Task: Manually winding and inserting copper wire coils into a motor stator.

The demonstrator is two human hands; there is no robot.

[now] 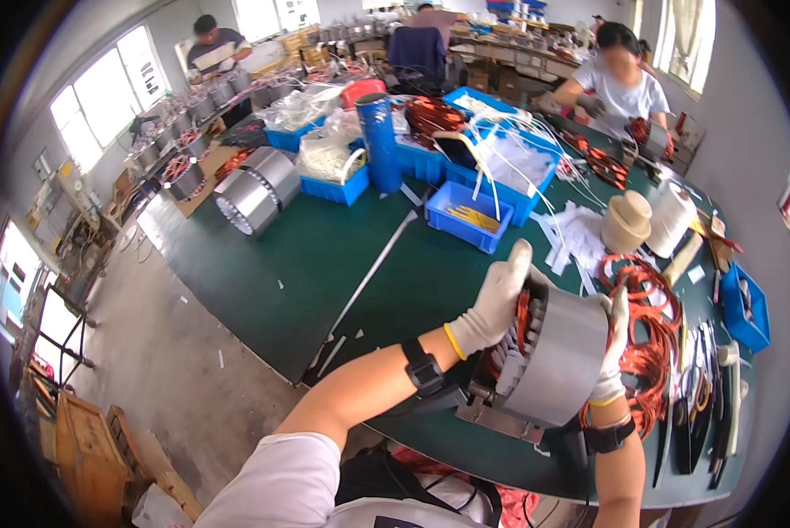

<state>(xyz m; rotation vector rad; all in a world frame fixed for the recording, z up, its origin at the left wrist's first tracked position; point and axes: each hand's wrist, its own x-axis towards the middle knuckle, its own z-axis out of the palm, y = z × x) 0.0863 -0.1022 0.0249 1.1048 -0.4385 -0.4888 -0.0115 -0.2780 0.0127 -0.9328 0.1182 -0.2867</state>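
- Stator core (562, 361) is being held between left hand (493, 306) and right hand (612, 348).
- Uneven pressure is risking slippage off what seems a metal stand (501, 424).

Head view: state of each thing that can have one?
Near metal cylinder: on its side, reddish wire at its open end
Left hand: gloved, against that end
Right hand: gloved, against its right side
Left metal cylinder: on its side, untouched
Blue tube: standing upright
Small blue bin: open, yellow pieces inside
Copper-coloured coils: loosely looped, heaped
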